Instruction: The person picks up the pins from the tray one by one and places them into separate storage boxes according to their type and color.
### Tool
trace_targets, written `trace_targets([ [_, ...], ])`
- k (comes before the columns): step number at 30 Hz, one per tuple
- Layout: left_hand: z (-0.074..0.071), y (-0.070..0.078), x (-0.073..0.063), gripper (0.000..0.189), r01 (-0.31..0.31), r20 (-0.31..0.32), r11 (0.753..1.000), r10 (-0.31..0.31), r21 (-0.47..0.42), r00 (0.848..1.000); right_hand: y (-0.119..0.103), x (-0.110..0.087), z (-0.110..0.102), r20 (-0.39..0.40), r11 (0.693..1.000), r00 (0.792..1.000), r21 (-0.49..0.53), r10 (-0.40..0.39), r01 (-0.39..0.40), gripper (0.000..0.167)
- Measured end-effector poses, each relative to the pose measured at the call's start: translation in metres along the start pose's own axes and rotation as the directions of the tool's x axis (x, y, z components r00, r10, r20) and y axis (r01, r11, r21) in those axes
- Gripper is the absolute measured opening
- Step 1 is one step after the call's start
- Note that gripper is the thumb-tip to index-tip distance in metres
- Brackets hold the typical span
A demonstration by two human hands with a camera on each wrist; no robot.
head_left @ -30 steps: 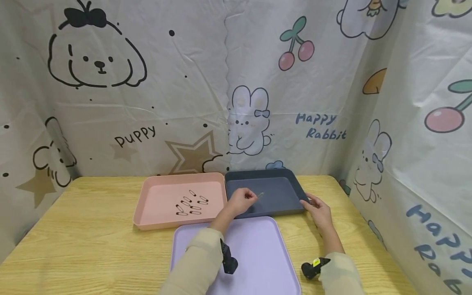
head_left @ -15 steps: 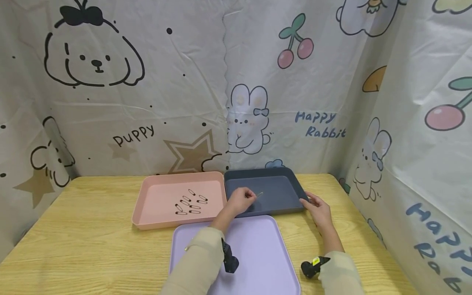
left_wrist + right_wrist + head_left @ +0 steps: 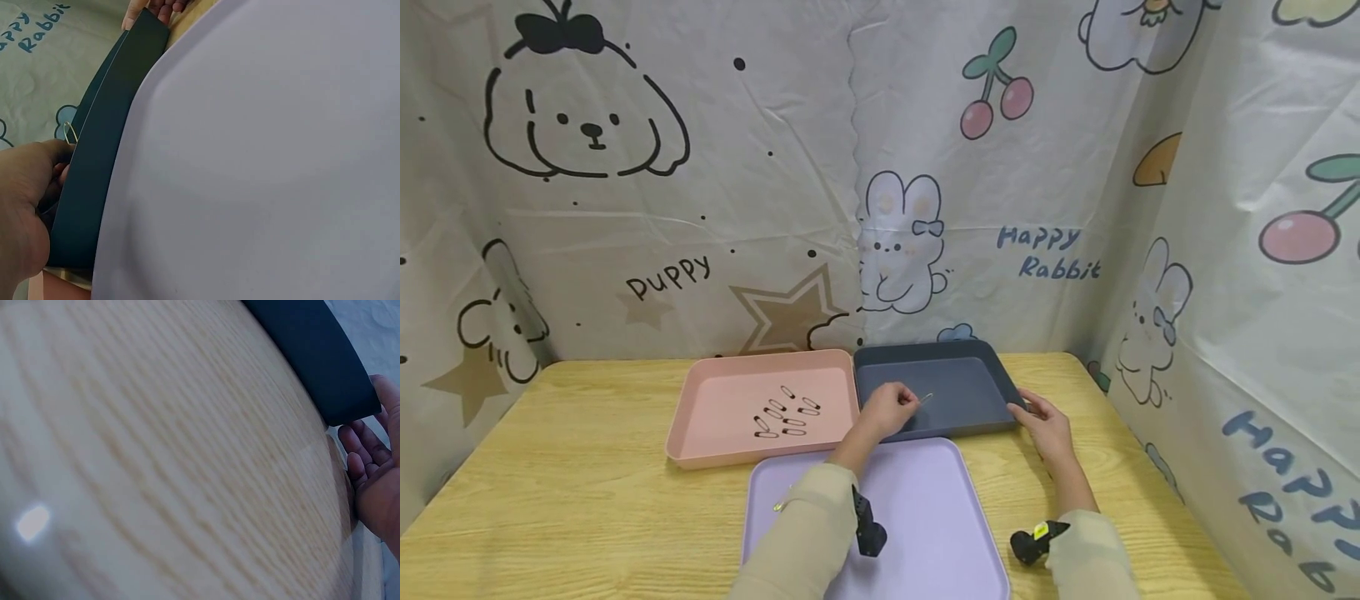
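My left hand (image 3: 891, 410) pinches a thin gold safety pin (image 3: 927, 398) over the near left part of the dark blue tray (image 3: 973, 377). In the left wrist view the pin's wire loop sticks up from the fingertips beside the tray wall. At the tray's near right corner my right hand (image 3: 1049, 429) grips the rim, thumb on top and fingers outside. The pink tray (image 3: 718, 396) on the left holds several black-headed safety pins (image 3: 793, 422), scattered in its right half. Another gold piece (image 3: 779, 505), partly behind the left sleeve, lies on the lilac tray (image 3: 925, 508).
The pink and dark blue trays stand side by side at the back of the wooden table (image 3: 587, 500), with the lilac tray in front of them. A printed curtain (image 3: 760, 208) hangs behind and along the sides. Each wrist carries a black camera (image 3: 871, 527).
The head view has shifted slightly. Both hands keep their places, the left still holding the safety pin and the right still at the tray corner. More of the gold piece shows by the sleeve.
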State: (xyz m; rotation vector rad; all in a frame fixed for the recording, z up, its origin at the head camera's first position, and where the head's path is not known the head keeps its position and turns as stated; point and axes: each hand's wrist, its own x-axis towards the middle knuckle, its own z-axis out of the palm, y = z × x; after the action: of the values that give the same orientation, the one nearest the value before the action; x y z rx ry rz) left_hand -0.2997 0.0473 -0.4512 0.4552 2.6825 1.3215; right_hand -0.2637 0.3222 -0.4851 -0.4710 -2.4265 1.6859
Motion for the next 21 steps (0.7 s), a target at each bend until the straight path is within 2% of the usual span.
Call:
trace_targets([
  [6, 0.0009, 0.0021, 0.0007, 0.012, 0.027, -0.033, 1.0, -0.026, 0.014, 0.999, -0.0004, -0.0002, -0.0012, 0.014, 1.0, 1.0, 0.001, -0.009, 0.009, 0.062],
  [13, 0.0014, -0.0001, 0.0025, 0.015, -0.023, -0.084, 0.998, 0.018, -0.052, 0.996, -0.0012, -0.0008, -0.0009, 0.016, 1.0, 1.0, 0.0, -0.013, 0.013, 0.063],
  [17, -0.0018, 0.0006, 0.0019, 0.018, -0.031, -0.083, 0.993, 0.022, -0.11, 0.996, -0.0017, -0.0007, -0.0008, 0.015, 1.0, 1.0, -0.002, -0.012, 0.012, 0.063],
  [21, -0.0068, 0.0021, 0.0008, 0.019, -0.029, -0.049, 0.992, 0.023, -0.121, 0.999, -0.0019, -0.0015, -0.0014, 0.015, 1.0, 1.0, -0.019, -0.005, 0.006, 0.065],
])
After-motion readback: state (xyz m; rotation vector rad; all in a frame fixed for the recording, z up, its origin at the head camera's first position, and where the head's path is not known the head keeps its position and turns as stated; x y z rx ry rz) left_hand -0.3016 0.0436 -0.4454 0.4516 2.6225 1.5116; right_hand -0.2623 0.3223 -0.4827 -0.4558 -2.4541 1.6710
